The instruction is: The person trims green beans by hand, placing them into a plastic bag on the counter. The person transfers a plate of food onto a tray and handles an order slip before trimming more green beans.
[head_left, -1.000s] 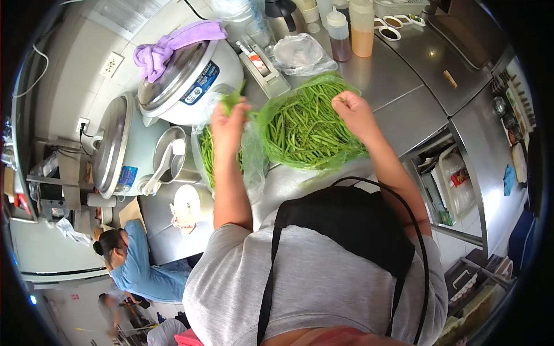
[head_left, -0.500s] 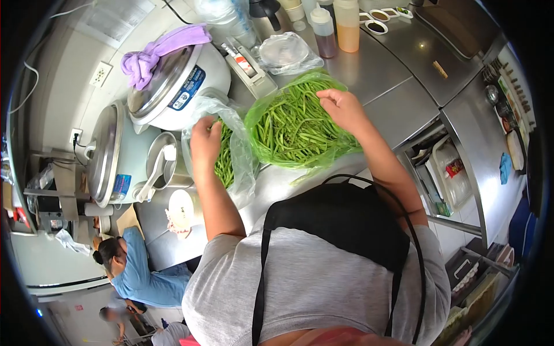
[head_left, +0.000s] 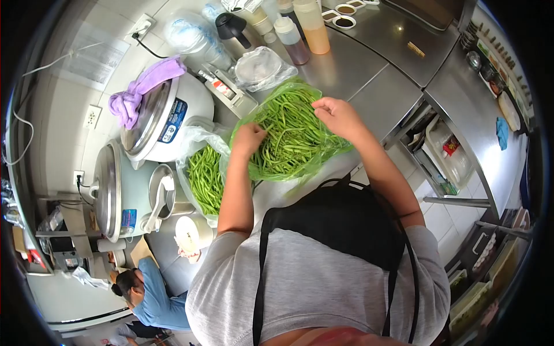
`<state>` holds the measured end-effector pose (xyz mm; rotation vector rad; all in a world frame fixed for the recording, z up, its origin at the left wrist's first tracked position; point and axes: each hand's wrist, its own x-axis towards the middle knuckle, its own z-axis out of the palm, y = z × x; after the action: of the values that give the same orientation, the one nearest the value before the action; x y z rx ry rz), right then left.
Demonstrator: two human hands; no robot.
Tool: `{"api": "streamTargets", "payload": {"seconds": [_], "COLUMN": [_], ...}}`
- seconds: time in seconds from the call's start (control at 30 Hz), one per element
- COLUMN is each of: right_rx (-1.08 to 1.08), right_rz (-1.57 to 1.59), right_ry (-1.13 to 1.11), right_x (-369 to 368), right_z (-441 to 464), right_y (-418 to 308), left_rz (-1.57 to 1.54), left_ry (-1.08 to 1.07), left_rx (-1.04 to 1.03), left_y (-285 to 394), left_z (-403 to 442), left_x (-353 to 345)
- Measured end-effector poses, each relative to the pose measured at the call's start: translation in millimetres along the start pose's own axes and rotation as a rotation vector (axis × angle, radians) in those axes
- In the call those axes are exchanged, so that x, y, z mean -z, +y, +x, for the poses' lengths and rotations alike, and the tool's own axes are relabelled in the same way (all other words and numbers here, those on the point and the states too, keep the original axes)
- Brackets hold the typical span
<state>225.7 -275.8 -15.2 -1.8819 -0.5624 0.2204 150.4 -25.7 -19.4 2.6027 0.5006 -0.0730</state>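
Slender green beans [head_left: 291,135] fill a large open green plastic bag [head_left: 303,173] on the steel counter. At this bag's left side, my left hand [head_left: 248,140] reaches in with curled fingers, its fingertips against the beans. Over the right side is my right hand [head_left: 339,117], thumb and fingers drawn together in a pinch. Whatever either hand holds is too small or hidden to make out. Left of my left forearm stands a clear plastic bag [head_left: 216,138] with a smaller pile of green beans [head_left: 205,181] in it.
Two large cookers [head_left: 151,124] [head_left: 109,184] line the wall, a purple cloth [head_left: 124,106] on one. Nearby are a metal pot [head_left: 164,199], a white tub [head_left: 193,232] and a scale [head_left: 234,95]. Squeeze bottles [head_left: 311,29] stand at the back. A person in blue [head_left: 156,294] bends over at lower left.
My left hand has moved right, from the clear bag to the green bag's beans. My right hand stays by the green bag's right side. The camera view has shifted and turned slightly.
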Motion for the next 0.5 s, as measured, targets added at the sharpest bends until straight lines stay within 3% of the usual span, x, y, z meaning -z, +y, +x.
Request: {"api": "streamTargets", "payload": {"seconds": [0.07, 0.13, 0.27, 0.37, 0.5], "right_rx": [-0.022, 0.087, 0.144, 0.198, 0.153], "right_rz": [-0.007, -0.015, -0.023, -0.024, -0.043], "right_ry": [-0.021, -0.007, -0.078, -0.089, 0.001], "right_x": [-2, -11, -26, -27, -11], "right_z": [0, 2, 1, 0, 3], "right_y": [-2, -1, -19, -26, -16], "left_rz": [-0.127, -0.351, -0.668, -0.718, -0.481], "left_ry": [0.043, 0.046, -0.140, -0.110, 0.013], "left_rx": [-0.003, -0.012, -0.018, -0.038, -0.159], "left_y": [-3, -3, 20, 15, 17], "left_z": [-11, -22, -41, -35, -21], "left_x": [18, 33, 49, 38, 17]}}
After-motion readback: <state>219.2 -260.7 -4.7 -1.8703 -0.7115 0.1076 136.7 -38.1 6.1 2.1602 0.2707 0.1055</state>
